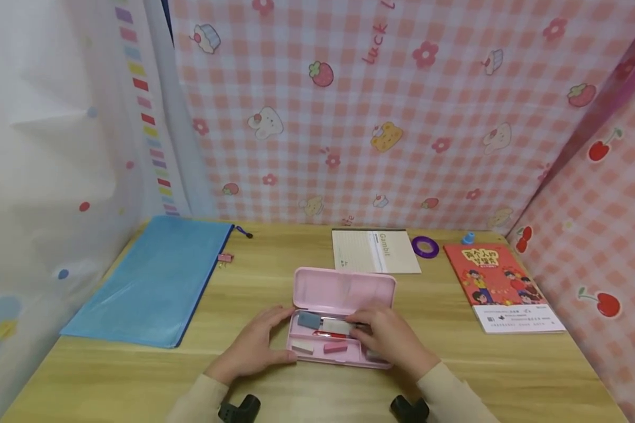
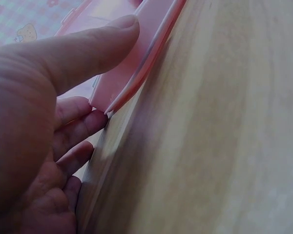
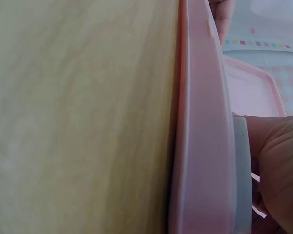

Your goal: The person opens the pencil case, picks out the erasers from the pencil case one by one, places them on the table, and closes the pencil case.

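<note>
A pink pencil case lies with its lid folded back. My left hand holds its left end, thumb at the front corner; in the left wrist view the thumb lies along the case wall and the fingertips touch the corner. My right hand reaches inside, thumb and forefinger pinching the right end of a white block, likely an eraser. Beside it are a blue-grey block and a red pen. A white piece and a pink piece sit in the front compartment. A grey block lies below my right hand.
A blue zip folder lies left, a small pink sharpener-like item beside it. Behind the case are a notebook and a purple tape roll. A red book and a small blue item are right.
</note>
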Tool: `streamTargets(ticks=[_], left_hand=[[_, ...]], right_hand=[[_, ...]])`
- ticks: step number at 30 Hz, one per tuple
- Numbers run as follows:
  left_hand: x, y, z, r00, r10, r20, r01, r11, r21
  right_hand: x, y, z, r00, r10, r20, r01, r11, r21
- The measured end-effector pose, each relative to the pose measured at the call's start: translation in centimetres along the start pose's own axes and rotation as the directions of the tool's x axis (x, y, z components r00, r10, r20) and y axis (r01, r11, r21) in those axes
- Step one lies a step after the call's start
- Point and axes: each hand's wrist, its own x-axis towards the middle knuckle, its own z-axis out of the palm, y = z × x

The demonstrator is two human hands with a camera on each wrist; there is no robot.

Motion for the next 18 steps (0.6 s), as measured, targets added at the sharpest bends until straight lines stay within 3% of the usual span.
streamTargets(ticks=[6,18], left_hand=[[0.06,0.13,-0.05,1.0,-0.007,0.002,0.007,1.0,-0.005],[0.08,0.32,-0.15,1.0,0.012,-0.005,-0.012,1.0,0.005]], right_hand=[[0.26,0.02,0.14,1.0,0.006,0.023,-0.006,1.0,-0.013],[0.45,-0.19,0.16,0.998,-0.04,-0.042,0.043,0.998,0.055]])
